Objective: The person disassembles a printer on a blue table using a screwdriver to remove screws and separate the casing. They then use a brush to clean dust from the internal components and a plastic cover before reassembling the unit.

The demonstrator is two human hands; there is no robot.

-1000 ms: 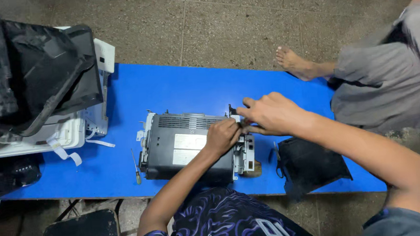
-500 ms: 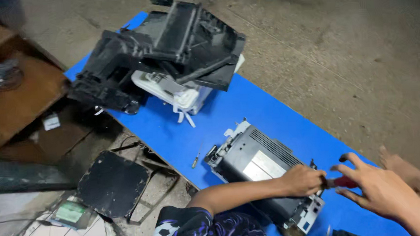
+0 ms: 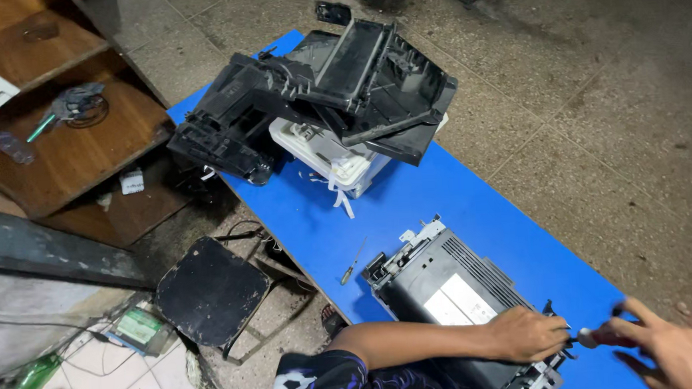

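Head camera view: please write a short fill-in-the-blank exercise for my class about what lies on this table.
1. The table top is coloured ____.
2. The left hand rests on a dark, boxy ____ unit.
3. A small ____ lies on the table beside that unit's left end.
4. The black plastic covers are stacked at the table's ____ end.

Missing words: blue; machine; screwdriver; far

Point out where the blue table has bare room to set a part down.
The blue table is bare between the black covers pile and the grey unit, apart from a small screwdriver near the edge. It is crowded where the left hand and right hand meet.
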